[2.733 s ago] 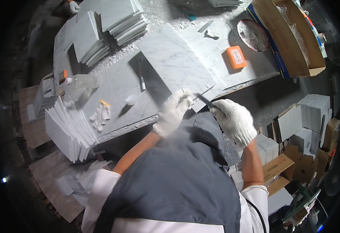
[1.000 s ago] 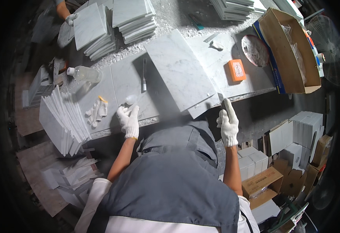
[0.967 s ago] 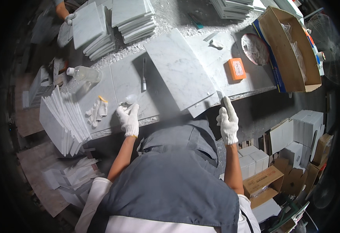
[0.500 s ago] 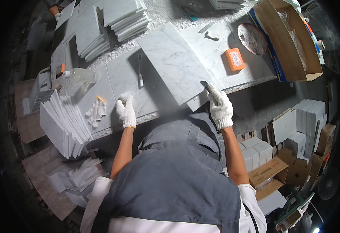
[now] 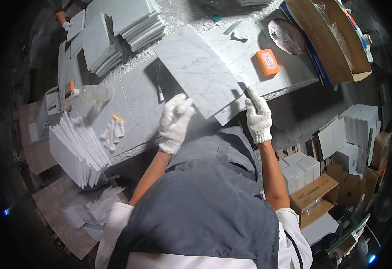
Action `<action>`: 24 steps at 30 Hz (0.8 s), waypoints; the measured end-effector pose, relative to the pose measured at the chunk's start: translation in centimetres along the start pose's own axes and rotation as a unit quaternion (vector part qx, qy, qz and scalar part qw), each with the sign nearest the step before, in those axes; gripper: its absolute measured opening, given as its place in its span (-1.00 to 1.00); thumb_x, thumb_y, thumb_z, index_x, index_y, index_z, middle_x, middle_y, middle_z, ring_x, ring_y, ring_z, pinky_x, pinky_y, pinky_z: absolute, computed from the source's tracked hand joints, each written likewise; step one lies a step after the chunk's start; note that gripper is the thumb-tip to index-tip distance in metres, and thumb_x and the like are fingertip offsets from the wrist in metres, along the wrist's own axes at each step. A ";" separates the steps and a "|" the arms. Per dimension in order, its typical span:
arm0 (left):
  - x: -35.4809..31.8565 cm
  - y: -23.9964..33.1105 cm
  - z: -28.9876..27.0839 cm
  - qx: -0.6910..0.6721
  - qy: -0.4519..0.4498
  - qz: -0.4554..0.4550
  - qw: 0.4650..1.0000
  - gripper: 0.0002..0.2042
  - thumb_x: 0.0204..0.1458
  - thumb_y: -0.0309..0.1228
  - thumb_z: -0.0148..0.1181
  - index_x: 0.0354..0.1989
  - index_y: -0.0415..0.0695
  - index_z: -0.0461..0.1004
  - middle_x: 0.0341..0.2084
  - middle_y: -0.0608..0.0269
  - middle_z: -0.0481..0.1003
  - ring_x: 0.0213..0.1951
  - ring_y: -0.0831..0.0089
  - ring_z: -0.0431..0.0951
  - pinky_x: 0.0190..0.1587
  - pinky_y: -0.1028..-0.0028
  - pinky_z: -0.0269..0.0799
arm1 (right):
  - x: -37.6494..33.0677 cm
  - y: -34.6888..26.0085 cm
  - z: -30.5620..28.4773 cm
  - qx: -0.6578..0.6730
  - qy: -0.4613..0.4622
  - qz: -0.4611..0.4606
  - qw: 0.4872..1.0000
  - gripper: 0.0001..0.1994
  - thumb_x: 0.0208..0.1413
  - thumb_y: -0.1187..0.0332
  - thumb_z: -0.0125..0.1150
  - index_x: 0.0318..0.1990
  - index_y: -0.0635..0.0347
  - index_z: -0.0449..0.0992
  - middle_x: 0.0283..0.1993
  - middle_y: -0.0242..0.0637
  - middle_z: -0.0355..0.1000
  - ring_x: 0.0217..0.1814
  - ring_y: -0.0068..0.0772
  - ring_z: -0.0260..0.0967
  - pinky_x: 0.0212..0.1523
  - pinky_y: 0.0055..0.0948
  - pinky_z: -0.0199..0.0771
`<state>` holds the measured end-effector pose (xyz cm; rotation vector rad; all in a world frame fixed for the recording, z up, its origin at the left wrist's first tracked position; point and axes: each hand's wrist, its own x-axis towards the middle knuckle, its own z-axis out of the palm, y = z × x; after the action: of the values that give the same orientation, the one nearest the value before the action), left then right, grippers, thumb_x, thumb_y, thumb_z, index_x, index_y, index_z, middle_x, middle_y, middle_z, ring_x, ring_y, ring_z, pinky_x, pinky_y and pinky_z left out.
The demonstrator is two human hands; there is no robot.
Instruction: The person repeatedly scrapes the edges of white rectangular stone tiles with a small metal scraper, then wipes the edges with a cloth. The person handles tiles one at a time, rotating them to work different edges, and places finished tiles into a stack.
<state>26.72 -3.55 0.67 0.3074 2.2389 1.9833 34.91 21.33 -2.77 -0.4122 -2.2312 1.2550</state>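
Observation:
My left hand [image 5: 175, 123], in a white knitted glove, is closed around a small white wad [image 5: 186, 106] beside the near left edge of a grey-veined marble tile [image 5: 200, 71]. The tile lies aslant, raised over the tiles beneath and jutting past the bench edge. My right hand [image 5: 258, 115], also gloved, grips a small dark flat tool [image 5: 249, 92] at the tile's right corner; most of that tool is hidden by the fingers. Left of the tile lies a thin tool with a white handle [image 5: 160, 93]. An empty glove [image 5: 113, 133] rests farther left.
Tile stacks stand at the left [image 5: 79, 150] and far left [image 5: 140, 27]. A clear bottle [image 5: 93, 94] lies near them. To the right are an orange box [image 5: 267, 62], a round dish [image 5: 286, 36] and a long cardboard box [image 5: 357, 58]. Another person's hand [image 5: 66, 26] shows far left.
My left hand has moved right from the bench surface to the tile's edge, bringing the white wad with it. My right hand has shifted slightly right and nearer, still gripping the dark tool.

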 end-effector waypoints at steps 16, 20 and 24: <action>3.6 2.5 5.8 0.543 -0.033 0.374 0.752 -0.75 -0.02 -0.26 0.36 -0.12 0.16 0.60 -0.41 0.46 0.45 -0.29 0.38 0.52 -0.19 0.32 0.48 | -5.0 3.3 -3.5 0.118 0.063 0.254 0.958 -0.55 0.34 0.32 0.15 0.34 0.20 0.40 -0.29 -0.49 0.52 -0.61 -0.79 0.14 -0.64 -0.66 0.23; 3.4 2.8 6.0 0.561 -0.083 0.330 0.754 -0.48 -0.27 -0.35 0.45 0.00 0.10 0.57 -0.26 0.40 0.49 -0.16 0.32 0.49 -0.07 0.27 0.39 | -5.2 2.9 -4.0 0.135 0.070 0.269 0.951 -0.55 0.34 0.32 0.16 0.34 0.21 0.40 -0.23 -0.48 0.53 -0.60 -0.79 0.14 -0.64 -0.66 0.23; 3.5 3.2 6.3 0.583 -0.069 0.347 0.732 -0.67 -0.12 -0.31 0.36 -0.10 0.18 0.57 -0.37 0.46 0.43 -0.21 0.41 0.49 -0.10 0.31 0.41 | -5.0 2.2 -4.4 0.136 0.064 0.270 0.951 -0.56 0.34 0.32 0.16 0.33 0.22 0.41 -0.17 -0.46 0.55 -0.60 -0.78 0.15 -0.63 -0.66 0.23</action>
<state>25.03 3.67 3.19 1.4947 3.1765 0.2324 41.55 23.01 -4.31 -1.0103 -1.8545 1.7259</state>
